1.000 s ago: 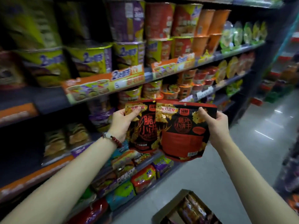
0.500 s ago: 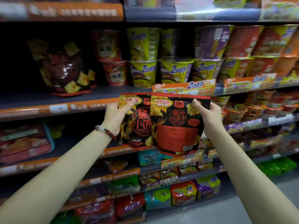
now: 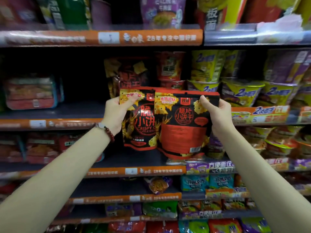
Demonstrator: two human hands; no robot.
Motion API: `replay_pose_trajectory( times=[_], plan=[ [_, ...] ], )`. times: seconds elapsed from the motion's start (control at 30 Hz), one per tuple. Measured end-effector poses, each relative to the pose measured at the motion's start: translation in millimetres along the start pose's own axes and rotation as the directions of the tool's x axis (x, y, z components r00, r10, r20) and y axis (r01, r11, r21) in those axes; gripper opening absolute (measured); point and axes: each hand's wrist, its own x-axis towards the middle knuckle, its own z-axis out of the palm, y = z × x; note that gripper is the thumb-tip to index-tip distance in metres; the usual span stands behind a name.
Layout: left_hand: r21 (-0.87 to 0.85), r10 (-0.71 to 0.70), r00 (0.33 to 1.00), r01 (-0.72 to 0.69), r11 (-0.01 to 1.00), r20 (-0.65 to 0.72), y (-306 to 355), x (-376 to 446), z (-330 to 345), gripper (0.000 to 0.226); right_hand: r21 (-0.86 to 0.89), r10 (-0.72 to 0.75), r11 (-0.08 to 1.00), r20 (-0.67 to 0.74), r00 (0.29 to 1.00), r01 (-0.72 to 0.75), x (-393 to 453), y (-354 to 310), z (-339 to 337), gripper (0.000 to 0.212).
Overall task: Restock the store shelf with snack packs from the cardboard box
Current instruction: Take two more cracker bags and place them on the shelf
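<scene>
I hold two black-and-red snack packs up in front of the shelf. My left hand (image 3: 116,113) grips the top left corner of the left snack pack (image 3: 139,126). My right hand (image 3: 217,113) grips the top right corner of the right snack pack (image 3: 181,132), which overlaps the left one. Behind them, on the dark shelf (image 3: 80,111), stands a matching snack pack (image 3: 127,73) further back. The cardboard box is out of view.
Yellow and purple noodle cups (image 3: 240,91) fill the shelf to the right. Flat red trays (image 3: 30,93) sit at the left. An orange price strip (image 3: 104,37) edges the shelf above. Lower shelves hold mixed snack bags (image 3: 207,182).
My view has turned left and upward to face the shelf squarely; the floor and the cardboard box have dropped out of sight. Both hands keep the two packs and have come closer to the shelf.
</scene>
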Motion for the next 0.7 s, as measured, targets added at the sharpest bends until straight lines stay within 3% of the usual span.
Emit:
replay_pose_trajectory(
  times=[0.23, 0.4, 0.57, 0.7],
  plan=[
    [-0.025, 0.143, 0.989, -0.144, 0.989, -0.031, 42.9, 53.5, -45.0, 0.010, 0.085, -0.107, 0.990, -0.030, 0.994, 0.109, 27.4, -29.8, 65.4, 0.009],
    [-0.077, 0.194, 0.980, -0.197, 0.977, -0.035, 66.4, 97.4, -61.1, 0.012, 0.040, -0.189, 0.980, -0.095, 0.977, 0.193, 53.0, -45.9, 92.3, 0.009],
    [-0.080, 0.145, 0.989, -0.147, 0.986, -0.022, 44.0, 114.8, -73.1, 0.012, -0.067, -0.256, 0.966, -0.174, 0.951, 0.248, 59.4, -29.4, 106.4, 0.013],
    [-0.089, 0.114, 0.993, -0.112, 0.990, 0.017, 19.6, 107.9, -74.0, 0.010, -0.120, -0.314, 0.949, -0.253, 0.915, 0.292, 61.5, -17.6, 108.5, 0.036]
  ],
)
